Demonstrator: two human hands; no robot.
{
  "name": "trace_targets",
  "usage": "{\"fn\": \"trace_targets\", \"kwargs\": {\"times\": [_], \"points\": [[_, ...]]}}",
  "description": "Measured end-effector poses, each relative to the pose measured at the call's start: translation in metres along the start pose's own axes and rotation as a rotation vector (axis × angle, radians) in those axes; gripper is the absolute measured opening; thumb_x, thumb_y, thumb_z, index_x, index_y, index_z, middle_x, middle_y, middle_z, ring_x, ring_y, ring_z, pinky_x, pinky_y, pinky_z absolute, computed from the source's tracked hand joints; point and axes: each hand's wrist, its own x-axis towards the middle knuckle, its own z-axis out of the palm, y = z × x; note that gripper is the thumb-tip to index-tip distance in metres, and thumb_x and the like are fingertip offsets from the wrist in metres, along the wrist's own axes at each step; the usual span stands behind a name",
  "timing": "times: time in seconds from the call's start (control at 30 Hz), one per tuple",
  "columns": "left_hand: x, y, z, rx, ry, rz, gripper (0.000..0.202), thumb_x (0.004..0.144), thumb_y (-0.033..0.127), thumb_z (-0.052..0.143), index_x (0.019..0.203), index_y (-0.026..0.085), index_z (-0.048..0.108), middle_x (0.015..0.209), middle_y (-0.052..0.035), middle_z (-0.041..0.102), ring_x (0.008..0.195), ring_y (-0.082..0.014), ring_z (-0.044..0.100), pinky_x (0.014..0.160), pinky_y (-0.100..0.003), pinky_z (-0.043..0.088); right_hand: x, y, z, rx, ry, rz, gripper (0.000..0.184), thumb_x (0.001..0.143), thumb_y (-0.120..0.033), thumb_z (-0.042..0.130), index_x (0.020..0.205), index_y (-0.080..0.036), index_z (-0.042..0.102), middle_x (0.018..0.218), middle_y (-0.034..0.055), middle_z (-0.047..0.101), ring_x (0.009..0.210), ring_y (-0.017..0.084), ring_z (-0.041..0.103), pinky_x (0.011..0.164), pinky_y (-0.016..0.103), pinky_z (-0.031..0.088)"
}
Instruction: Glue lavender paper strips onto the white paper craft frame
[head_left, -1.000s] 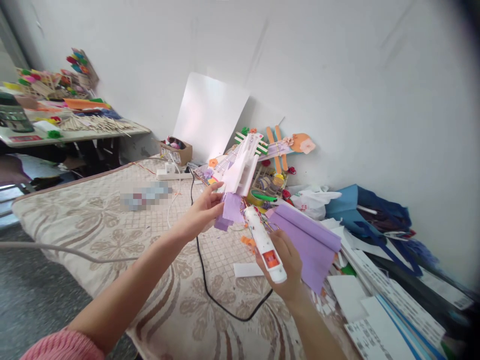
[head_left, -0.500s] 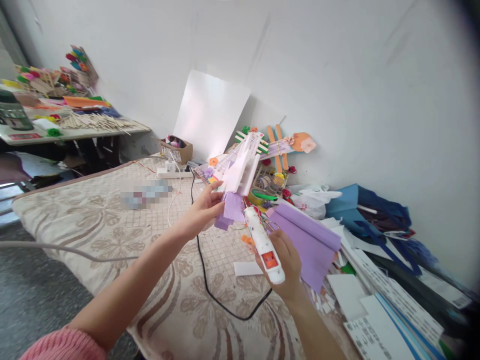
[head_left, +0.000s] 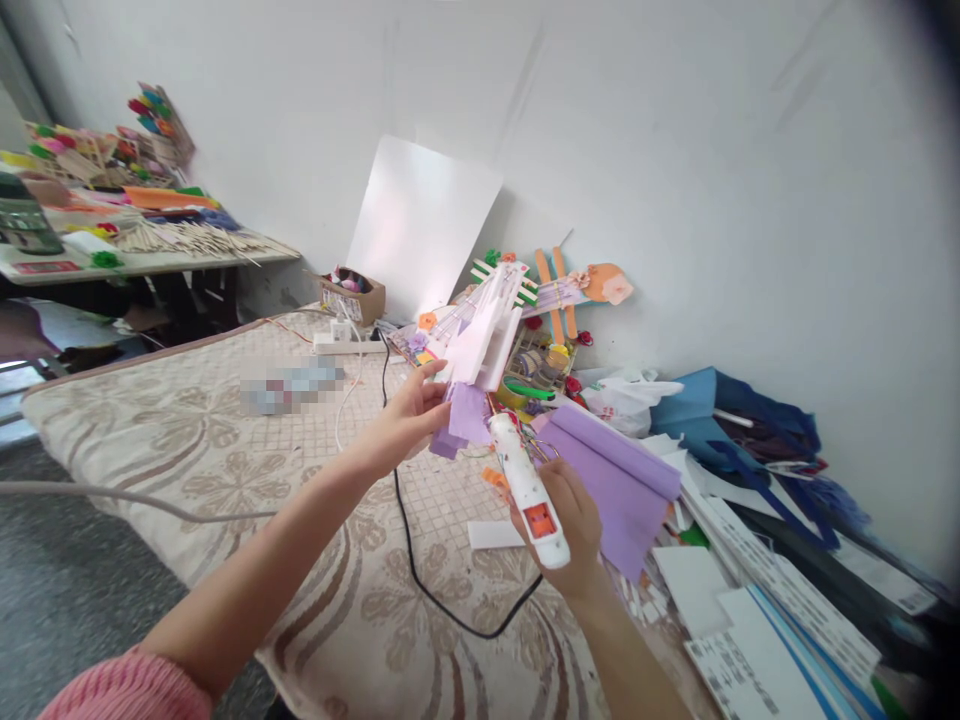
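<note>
My left hand [head_left: 403, 420] grips a white foam craft piece [head_left: 484, 335] with small purple paper flaps [head_left: 466, 415] hanging from its lower end, held up over the mat. My right hand [head_left: 574, 525] is closed round a white hot glue gun [head_left: 527, 487] with an orange label. The gun's nozzle points up at the purple flaps and nearly touches them. A black cable [head_left: 420, 580] runs across the mat below both hands.
A patterned beige mat [head_left: 225, 440] covers the floor. A purple crepe paper roll [head_left: 615, 475], white foam sheets [head_left: 757, 620], blue bags and decorated stick crafts [head_left: 555, 295] pile along the wall. A white board [head_left: 420, 225] leans there. A power strip [head_left: 345, 345] and a cluttered table [head_left: 135, 240] are at left.
Almost nothing differs: both hands hold their things in the same place, and the view has shifted very slightly.
</note>
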Motion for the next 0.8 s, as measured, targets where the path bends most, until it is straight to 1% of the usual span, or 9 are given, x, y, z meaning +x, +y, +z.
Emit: {"fn": "trace_targets", "kwargs": {"times": [0.2, 0.43, 0.57, 0.7, 0.8], "points": [[-0.0006, 0.0015, 0.0006, -0.031, 0.006, -0.01, 0.087, 0.072, 0.039, 0.082, 0.141, 0.018, 0.035, 0.115, -0.0113, 0.066, 0.079, -0.0149, 0.063, 0.073, -0.028, 0.047, -0.0027, 0.0038, 0.0034, -0.031, -0.006, -0.045, 0.006, 0.091, -0.019, 0.055, 0.096, -0.023, 0.054, 0.075, 0.0014, 0.052, 0.068, 0.019, 0.056, 0.057, 0.029, 0.045], [-0.0008, 0.0001, -0.0006, -0.037, 0.0, -0.006, 0.086, 0.073, 0.04, 0.082, 0.141, 0.017, 0.034, 0.112, -0.0105, 0.066, 0.077, -0.0141, 0.062, 0.073, -0.028, 0.047, -0.0047, 0.0036, 0.0051, -0.031, -0.04, -0.003, 0.003, 0.091, -0.02, 0.054, 0.091, -0.023, 0.053, 0.073, 0.0009, 0.052, 0.066, 0.019, 0.055, 0.057, 0.03, 0.045], [-0.0009, 0.0005, -0.0002, -0.035, -0.004, -0.007, 0.084, 0.073, 0.038, 0.082, 0.141, 0.019, 0.035, 0.111, -0.0098, 0.066, 0.078, -0.0141, 0.061, 0.075, -0.028, 0.046, -0.0027, 0.0026, 0.0044, -0.03, -0.034, 0.0, 0.004, 0.092, -0.021, 0.055, 0.091, -0.024, 0.052, 0.073, 0.0008, 0.051, 0.066, 0.019, 0.055, 0.056, 0.029, 0.045], [-0.0006, 0.0001, 0.0, -0.019, 0.008, -0.015, 0.088, 0.071, 0.038, 0.082, 0.143, 0.018, 0.034, 0.11, -0.0098, 0.067, 0.079, -0.0154, 0.063, 0.077, -0.03, 0.047, -0.003, 0.0008, 0.0019, -0.01, -0.003, -0.001, 0.003, 0.093, -0.02, 0.052, 0.092, -0.023, 0.052, 0.074, 0.0007, 0.051, 0.065, 0.018, 0.054, 0.055, 0.03, 0.045], [-0.0001, -0.0013, -0.0008, -0.017, 0.014, -0.007, 0.09, 0.07, 0.037, 0.082, 0.143, 0.017, 0.033, 0.108, -0.0093, 0.067, 0.077, -0.0153, 0.063, 0.078, -0.031, 0.049, -0.0045, -0.0012, -0.0012, 0.016, 0.021, 0.007, 0.007, 0.092, -0.018, 0.054, 0.088, -0.024, 0.051, 0.072, -0.0004, 0.049, 0.064, 0.018, 0.053, 0.055, 0.029, 0.044]]}}
